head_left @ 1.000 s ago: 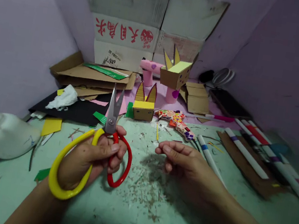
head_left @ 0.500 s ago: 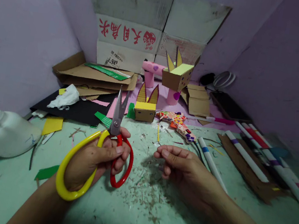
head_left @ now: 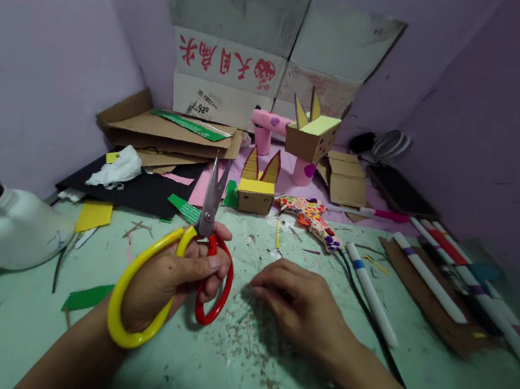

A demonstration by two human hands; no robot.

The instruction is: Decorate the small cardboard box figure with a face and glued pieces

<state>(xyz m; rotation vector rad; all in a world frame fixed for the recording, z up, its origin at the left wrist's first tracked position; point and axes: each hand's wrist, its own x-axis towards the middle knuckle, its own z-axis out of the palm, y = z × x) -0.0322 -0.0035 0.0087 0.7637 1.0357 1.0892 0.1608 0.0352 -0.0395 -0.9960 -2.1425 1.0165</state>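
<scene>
My left hand (head_left: 193,269) is wrapped round a pair of scissors (head_left: 210,213) with one yellow and one red handle, blades pointing up and slightly parted. Low over the table, my right hand (head_left: 305,300) has its thumb and fingers pinched together beside small scraps (head_left: 248,331). Whether anything is between those fingertips I cannot make out. Beyond both hands stands a small cardboard box head (head_left: 255,201) with a yellow top, two pointed ears and drawn eyes. To its right lies a flower-patterned glue gun (head_left: 310,219) with a black cord.
Behind stands a pink paper-tube figure (head_left: 303,172) with a cardboard head. Folded cardboard (head_left: 170,141) and a black sheet (head_left: 151,194) lie at the back left. A white pot (head_left: 32,231) is at the left edge. White markers (head_left: 372,298) lie on the right.
My right hand has turned palm down and come lower to the table, its fingertips slightly further left. My left hand keeps the scissors. The whole view has shifted slightly.
</scene>
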